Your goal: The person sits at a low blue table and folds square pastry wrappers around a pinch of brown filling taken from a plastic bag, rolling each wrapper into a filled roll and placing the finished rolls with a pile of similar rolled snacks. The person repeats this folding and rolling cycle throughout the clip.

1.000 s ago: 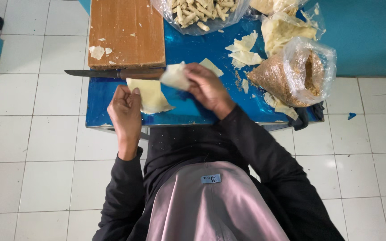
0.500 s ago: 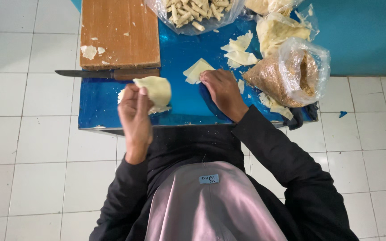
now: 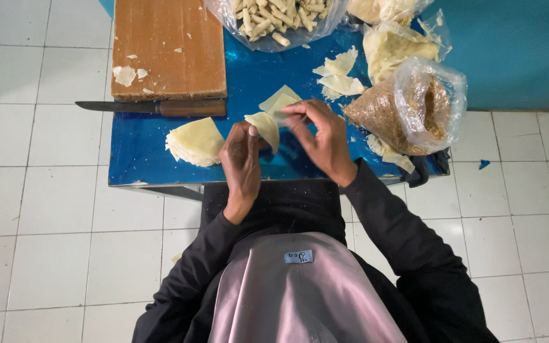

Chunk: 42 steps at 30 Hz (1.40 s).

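1. Broadly, the glossy blue rectangular table (image 3: 141, 159) has bare room along its near edge, beside the worn wooden cutting board (image 3: 166, 44).
2. Near that edge lies the fanned stack of pale thin dough sheets (image 3: 195, 141).
3. The left hand (image 3: 241, 159) and right hand (image 3: 322, 136) pinch one soft pale dough sheet (image 3: 266, 127) with closed fingertips above the table.

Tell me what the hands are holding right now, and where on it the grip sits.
A thin pale wrapper sheet, held up over the blue table. The left hand grips its lower left edge; the right hand pinches its upper right corner.
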Tool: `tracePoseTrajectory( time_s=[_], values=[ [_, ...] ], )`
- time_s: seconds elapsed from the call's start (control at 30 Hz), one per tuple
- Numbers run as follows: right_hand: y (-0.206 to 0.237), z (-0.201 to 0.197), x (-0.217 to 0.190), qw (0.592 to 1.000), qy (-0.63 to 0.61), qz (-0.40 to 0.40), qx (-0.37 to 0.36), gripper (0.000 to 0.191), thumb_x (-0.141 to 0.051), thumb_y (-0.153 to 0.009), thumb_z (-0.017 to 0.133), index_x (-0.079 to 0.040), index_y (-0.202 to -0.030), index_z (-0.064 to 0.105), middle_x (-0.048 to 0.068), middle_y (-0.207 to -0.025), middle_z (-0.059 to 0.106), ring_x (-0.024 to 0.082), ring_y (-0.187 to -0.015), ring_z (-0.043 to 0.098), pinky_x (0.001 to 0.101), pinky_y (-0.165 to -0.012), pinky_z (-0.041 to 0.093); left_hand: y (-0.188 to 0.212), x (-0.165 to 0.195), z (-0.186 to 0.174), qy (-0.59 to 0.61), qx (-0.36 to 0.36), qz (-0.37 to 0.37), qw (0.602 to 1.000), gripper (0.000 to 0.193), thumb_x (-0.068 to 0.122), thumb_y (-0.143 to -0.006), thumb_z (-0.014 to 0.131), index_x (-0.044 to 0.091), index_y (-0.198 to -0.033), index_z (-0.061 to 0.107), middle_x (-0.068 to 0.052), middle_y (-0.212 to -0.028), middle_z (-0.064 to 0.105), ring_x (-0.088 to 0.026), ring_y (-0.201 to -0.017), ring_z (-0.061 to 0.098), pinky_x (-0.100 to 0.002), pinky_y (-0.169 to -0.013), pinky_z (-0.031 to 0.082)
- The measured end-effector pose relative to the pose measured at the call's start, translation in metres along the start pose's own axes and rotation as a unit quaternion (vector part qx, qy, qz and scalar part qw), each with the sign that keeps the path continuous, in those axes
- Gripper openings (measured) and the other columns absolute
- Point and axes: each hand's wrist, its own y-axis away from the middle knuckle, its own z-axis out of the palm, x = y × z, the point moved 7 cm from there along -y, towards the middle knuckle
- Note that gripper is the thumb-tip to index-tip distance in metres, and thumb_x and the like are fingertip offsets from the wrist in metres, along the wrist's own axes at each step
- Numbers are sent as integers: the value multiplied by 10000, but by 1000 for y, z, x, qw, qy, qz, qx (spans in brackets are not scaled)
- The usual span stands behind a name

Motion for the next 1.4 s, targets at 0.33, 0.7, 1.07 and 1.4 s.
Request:
tracePoseTrajectory(
  time_s=[0.33, 0.7, 1.07, 1.4],
  values=[
    [10, 10, -3, 997, -58, 37, 34, 120, -38, -1010, 683, -20, -1126, 707, 108, -1050, 745, 203, -932, 766, 293, -759, 582, -3, 1, 13, 7, -13, -12, 1000, 212, 152, -1105, 545, -25, -1042, 643, -35, -1022, 625, -64, -917, 624, -229, -826, 574],
    [34, 34, 51, 921, -313, 232, -21, 166, -130, -1034, 670, -10, -1131, 730, -14, -941, 717, 16, -845, 623, 194, -720, 501, -8, -12, 14, 19, -20, -56, 998, 178, 158, -1066, 624, 0, -1021, 553, -28, -872, 706, -56, -862, 697, -191, -707, 501],
    [38, 34, 48, 910, -330, 248, -26, 145, -136, -1045, 669, -28, -1115, 737, -9, -914, 675, 34, -818, 581, 216, -714, 481, -8, -10, 14, -72, -40, -47, 996, 157, 140, -1058, 628, 5, -1028, 554, -35, -793, 683, -20, -731, 591, -192, -607, 439],
    [47, 40, 58, 881, -402, 251, -19, 153, -111, -1040, 628, -29, -1133, 718, 18, -1042, 717, 45, -922, 641, 227, -823, 529, -9, -6, 16, -92, -34, -40, 994, 160, 120, -1076, 627, 22, -977, 550, -2, -740, 643, -7, -682, 513, -201, -571, 403]
  ],
)
